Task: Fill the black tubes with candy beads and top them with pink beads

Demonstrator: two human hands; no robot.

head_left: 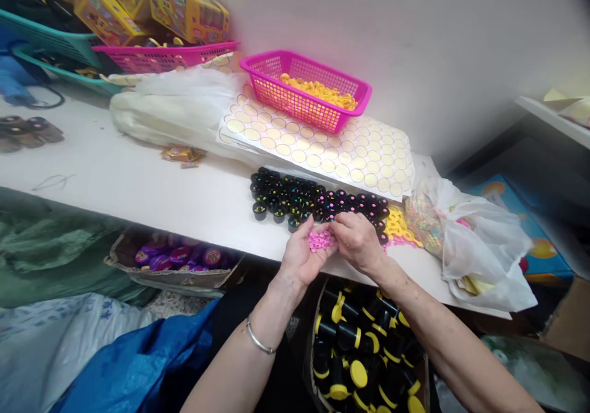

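My left hand [299, 256] is turned palm up and cupped round a heap of small pink pieces [319, 241], bead-like in size. Beside it, my right hand [356, 238] is closed in a pinch at the left fingertips; whatever sits between its fingers is too small to make out. Just beyond both hands stand rows of small black cups [288, 193] on the white table. Many cups show coloured dots inside, and those toward the right show pink ones. Yellow ring-like pieces [400, 225] and loose pink pieces [402, 241] lie right of the cups.
Behind the cups, a pink basket [295, 104] of yellow pieces rests on sticker sheets [318, 155]. A plastic bag [483, 241] stands at right. Below the table edge are a box of black-and-yellow containers [348, 336] and a carton [161, 278] with purple items.
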